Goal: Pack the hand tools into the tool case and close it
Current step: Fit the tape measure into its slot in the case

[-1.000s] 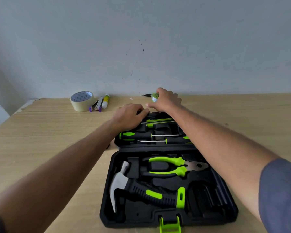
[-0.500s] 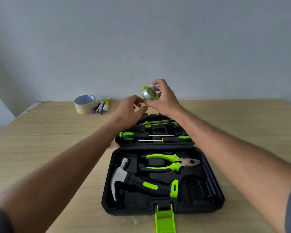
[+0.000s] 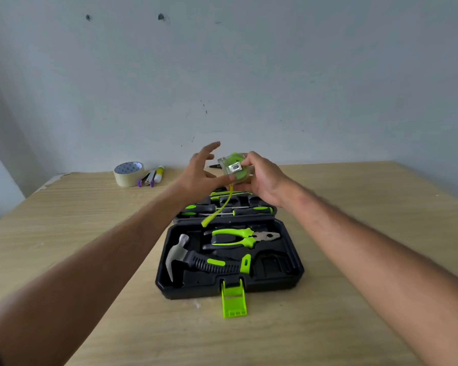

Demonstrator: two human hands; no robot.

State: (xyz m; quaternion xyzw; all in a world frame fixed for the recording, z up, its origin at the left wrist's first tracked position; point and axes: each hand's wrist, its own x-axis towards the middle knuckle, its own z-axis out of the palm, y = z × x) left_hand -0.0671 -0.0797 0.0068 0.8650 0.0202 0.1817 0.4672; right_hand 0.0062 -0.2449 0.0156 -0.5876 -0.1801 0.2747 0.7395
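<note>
A black tool case [image 3: 288, 280] lies open on the wooden table, its green latch [image 3: 234, 302] hanging over the front. Its near half holds a hammer [image 3: 196, 260] and green-handled pliers [image 3: 238, 237]. Screwdrivers [image 3: 201, 209] sit in the far half. Above the far half, my right hand [image 3: 262, 178] grips a green and clear tape measure [image 3: 233, 169], whose green wrist strap [image 3: 217, 210] dangles down. My left hand [image 3: 200, 170] is just left of it, fingers spread, thumb close to the tape measure.
A roll of masking tape [image 3: 128, 173], a stapler [image 3: 146, 179] and a glue stick [image 3: 159, 173] lie at the table's far left by the wall. A dark pen-like tool [image 3: 214, 166] lies behind my hands. An empty slot [image 3: 273, 262] shows in the case's near right.
My right hand lifted the tape measure from behind the case and turned it. My left hand came off the case and opened beside it. The strap now hangs loose.
</note>
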